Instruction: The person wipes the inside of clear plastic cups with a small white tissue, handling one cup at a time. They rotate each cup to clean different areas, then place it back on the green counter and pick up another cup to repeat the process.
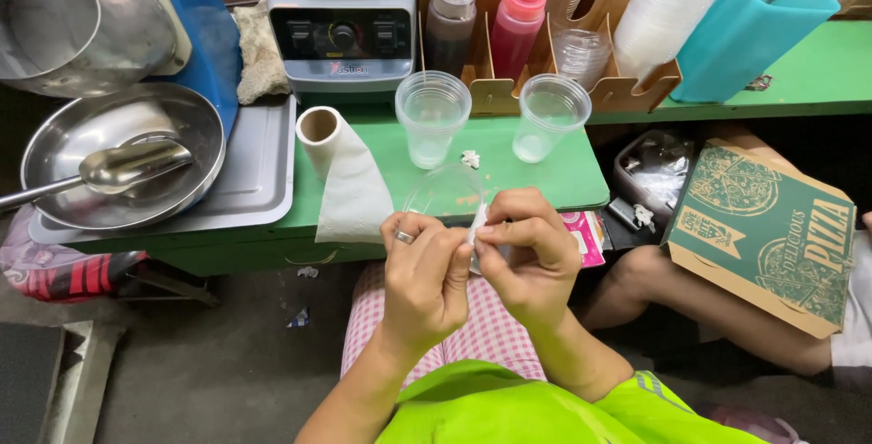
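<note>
The green table (545, 176) carries a steel bowl (118, 167), a paper roll (350, 181) and two clear cups (432, 117) (both upright). Below its edge, the left hand (422, 276) and right hand (531, 253) meet, fingertips pinching a small white paper scrap (477, 223) between them.

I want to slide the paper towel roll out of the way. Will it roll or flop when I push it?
The paper towel roll is nearly used up, so it is probably very light. It lies on its side on the green counter, so it may roll. Its loose sheet hangs over the edge and would likely flop and drag.
</note>
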